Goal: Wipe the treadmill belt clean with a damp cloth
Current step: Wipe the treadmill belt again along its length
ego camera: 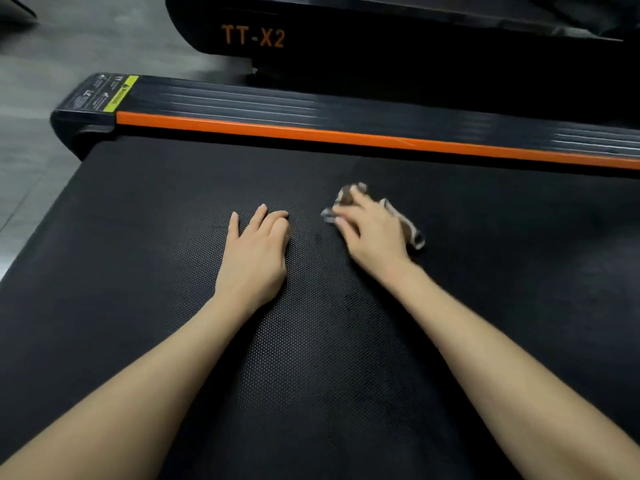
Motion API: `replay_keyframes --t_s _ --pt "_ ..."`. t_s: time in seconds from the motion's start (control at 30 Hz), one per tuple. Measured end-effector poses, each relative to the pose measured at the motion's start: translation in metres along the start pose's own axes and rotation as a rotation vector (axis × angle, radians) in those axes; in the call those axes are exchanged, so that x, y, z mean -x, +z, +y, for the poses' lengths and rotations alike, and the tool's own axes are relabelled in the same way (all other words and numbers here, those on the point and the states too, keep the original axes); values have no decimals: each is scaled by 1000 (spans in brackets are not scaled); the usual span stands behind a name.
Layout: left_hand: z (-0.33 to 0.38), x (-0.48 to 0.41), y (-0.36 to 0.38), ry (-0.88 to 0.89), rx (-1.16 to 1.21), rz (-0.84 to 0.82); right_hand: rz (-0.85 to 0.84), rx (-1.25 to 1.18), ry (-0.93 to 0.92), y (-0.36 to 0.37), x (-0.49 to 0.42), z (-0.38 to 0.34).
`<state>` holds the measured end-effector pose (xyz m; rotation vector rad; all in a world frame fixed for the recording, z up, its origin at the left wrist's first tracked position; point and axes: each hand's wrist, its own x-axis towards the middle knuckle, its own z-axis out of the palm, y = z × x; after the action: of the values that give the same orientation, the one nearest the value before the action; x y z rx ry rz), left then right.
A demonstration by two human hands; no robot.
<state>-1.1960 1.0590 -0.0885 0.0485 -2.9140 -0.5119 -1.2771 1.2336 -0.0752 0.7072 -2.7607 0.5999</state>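
Treadmill belt [138, 237], black and finely dotted, fills most of the head view from the lower edge up to the middle of the frame. Both bare forearms reach in from the bottom corners.

The left hand [256, 251] lies flat on the belt near the centre of the frame, palm down, fingers straight and close together, holding nothing.

Just to its right, the right hand [370, 233] rests on a small crumpled cloth [410, 232]. The fingers are spread and fairly straight across it, pressing it against the belt rather than closing round it. This hand is blurred. Pale, dark-edged folds of the cloth stick out past the fingertips and from under the right side of the hand.

Above the belt an orange strip [311, 133] runs across the frame, with a dark ribbed side rail [277, 102] beyond it. A yellow warning label [121, 93] sits at the rail's upper-left end.

At the top stands another black machine [381, 64] marked "TT-X2" in orange. Grey floor [52, 46] shows at upper left.
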Motion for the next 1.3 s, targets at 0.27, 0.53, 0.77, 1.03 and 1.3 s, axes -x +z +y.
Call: replay_keyframes --t_s 0.27,0.53,0.77,1.03,1.3 --pt "0 2 -4 17 2 19 -90 -67 -183 -41 87 14" --pt "1 0 -1 20 -10 23 -5 2 138 -34 80 -10" --pt "-3 0 -2 32 24 33 -158 -50 -119 -68 182 -10" --pt "4 9 -11 8 83 19 3 91 511 -71 157 14" --pt "13 139 -34 155 121 1 -167 16 164 -68 233 -74"
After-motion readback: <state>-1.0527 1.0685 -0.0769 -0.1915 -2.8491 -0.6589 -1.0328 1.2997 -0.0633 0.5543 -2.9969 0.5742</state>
